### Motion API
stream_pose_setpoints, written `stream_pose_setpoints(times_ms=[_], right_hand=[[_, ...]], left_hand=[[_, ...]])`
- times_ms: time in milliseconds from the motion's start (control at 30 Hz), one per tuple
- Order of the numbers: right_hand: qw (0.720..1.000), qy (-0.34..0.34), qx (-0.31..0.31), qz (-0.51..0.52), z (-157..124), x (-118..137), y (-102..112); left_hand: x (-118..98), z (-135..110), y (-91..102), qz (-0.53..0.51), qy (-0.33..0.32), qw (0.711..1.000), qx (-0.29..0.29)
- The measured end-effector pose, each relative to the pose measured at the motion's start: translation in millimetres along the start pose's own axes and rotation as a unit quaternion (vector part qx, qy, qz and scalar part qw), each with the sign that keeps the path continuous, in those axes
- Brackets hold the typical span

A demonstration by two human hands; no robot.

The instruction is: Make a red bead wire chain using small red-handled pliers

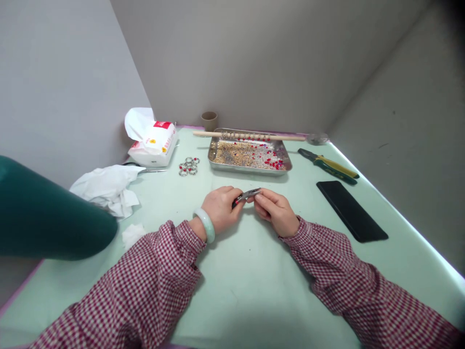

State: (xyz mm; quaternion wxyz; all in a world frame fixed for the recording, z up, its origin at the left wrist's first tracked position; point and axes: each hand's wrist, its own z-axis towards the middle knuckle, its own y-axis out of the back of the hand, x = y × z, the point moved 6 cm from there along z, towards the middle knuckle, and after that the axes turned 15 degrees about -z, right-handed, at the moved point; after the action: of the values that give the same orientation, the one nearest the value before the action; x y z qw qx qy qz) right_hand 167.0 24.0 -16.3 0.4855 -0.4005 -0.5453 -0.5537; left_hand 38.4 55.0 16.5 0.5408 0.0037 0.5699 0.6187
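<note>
My left hand (222,209), with a pale green bangle (206,225) on the wrist, is closed around a small pair of pliers (248,195). The jaws point right, toward my right hand (276,211). At the jaw tips, my right thumb and forefinger are pinched together; whatever they hold is too small to make out. Beyond my hands sits a metal tray (250,170) with gold, clear and red beads. A wooden stick (290,137) carrying several beaded rings lies across its far side. More beaded rings (189,166) lie in a group left of the tray.
Large green-handled pliers (332,167) and a black flat phone-like slab (351,210) lie at the right. A tissue pack (154,145), crumpled tissue (109,186) and a big dark green cylinder (54,213) stand at the left. A small beige cup (209,121) is at the back wall.
</note>
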Motion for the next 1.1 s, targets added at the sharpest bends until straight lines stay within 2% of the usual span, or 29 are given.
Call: stream_pose_setpoints(times_ms=[333,700,1100], right_hand=[[1.000,0.007,0.003,-0.008,-0.3,-0.6,0.5],[0.994,0.006,0.065,0.093,-2.8,-0.8,-2.1],[0.991,-0.037,0.094,0.087,0.2,-3.7,-4.8]], left_hand=[[-0.8,-0.8,-0.3,-0.020,-0.004,1.000,0.005],[-3.4,1.0,3.2,-0.111,-0.011,0.993,0.035],[-0.1,-1.2,-0.6,-0.048,-0.043,0.998,0.014]])
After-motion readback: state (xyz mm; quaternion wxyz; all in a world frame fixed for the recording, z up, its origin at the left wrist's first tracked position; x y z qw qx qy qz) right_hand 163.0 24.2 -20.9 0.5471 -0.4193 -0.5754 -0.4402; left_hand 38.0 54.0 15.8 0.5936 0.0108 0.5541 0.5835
